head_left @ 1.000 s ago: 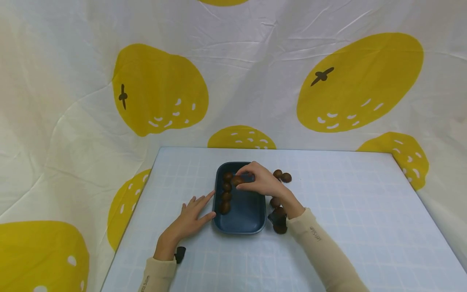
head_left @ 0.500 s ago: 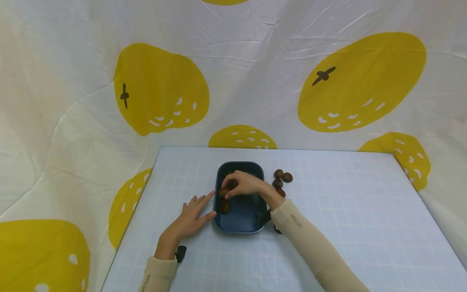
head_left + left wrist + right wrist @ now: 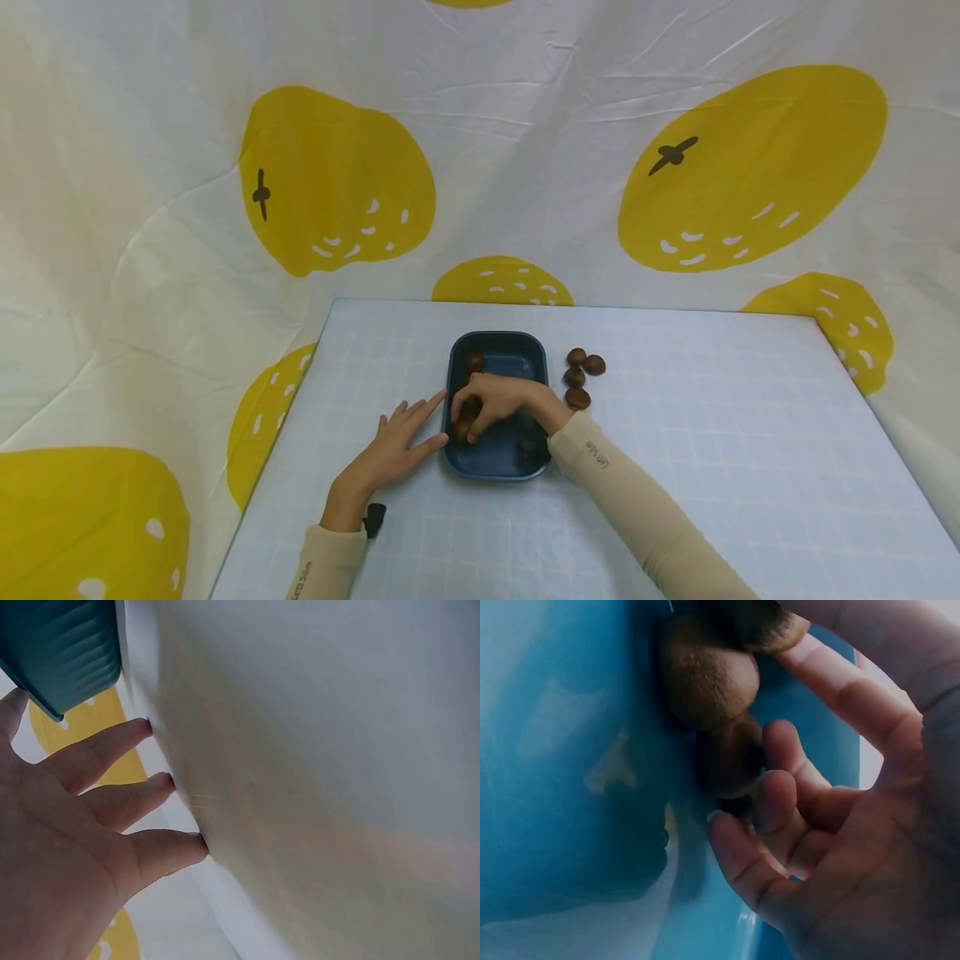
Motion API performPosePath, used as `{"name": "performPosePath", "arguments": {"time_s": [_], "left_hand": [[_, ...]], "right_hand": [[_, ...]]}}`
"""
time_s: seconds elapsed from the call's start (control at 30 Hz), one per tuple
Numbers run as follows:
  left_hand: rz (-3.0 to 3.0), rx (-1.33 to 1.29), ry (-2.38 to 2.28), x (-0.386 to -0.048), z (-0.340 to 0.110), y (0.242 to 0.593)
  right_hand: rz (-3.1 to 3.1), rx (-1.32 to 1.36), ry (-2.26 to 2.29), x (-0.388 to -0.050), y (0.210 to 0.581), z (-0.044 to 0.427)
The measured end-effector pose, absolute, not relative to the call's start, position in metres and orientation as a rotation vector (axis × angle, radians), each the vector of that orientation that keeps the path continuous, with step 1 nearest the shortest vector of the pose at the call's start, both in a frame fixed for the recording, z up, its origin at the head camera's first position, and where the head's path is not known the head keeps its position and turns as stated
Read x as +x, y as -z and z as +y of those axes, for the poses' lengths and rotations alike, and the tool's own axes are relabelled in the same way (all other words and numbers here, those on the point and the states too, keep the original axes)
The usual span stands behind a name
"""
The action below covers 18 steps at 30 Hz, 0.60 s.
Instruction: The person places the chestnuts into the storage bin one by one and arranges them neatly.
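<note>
A dark blue tray (image 3: 495, 465) stands on the table, with brown chestnuts (image 3: 475, 362) lined along its left side. My right hand (image 3: 497, 400) reaches over the tray, hiding part of that row. Its thumb and index finger pinch a chestnut (image 3: 769, 628) near the row's near end; in the right wrist view, other chestnuts (image 3: 709, 679) sit beside the curled fingers. My left hand (image 3: 393, 450) lies spread at the tray's left side, its index fingertip against the wall (image 3: 71, 645) in the left wrist view and other fingertips on the table.
Several loose chestnuts (image 3: 575, 377) lie right of the tray. The table (image 3: 720, 467) has a pale checked cover. Behind it hangs a white cloth (image 3: 517, 167) with large yellow fruit prints.
My right hand has moved left and towards me, from the tray's upper middle to the near end of the left row. The left hand has stayed in place.
</note>
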<state>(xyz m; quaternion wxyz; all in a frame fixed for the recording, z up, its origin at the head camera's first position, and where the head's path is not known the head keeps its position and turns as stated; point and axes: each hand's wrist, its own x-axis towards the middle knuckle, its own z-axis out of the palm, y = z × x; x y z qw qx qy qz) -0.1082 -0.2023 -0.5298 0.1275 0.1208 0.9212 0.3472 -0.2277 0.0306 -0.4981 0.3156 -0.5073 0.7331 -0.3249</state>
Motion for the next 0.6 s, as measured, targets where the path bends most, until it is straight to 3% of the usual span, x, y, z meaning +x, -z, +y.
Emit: {"name": "performPosePath", "arguments": {"time_s": [0.6], "left_hand": [[2.689,0.365,-0.999,-0.107,-0.200,0.528]], "right_hand": [[2.194,-1.239,0.569,-0.211,0.498,0.025]]}}
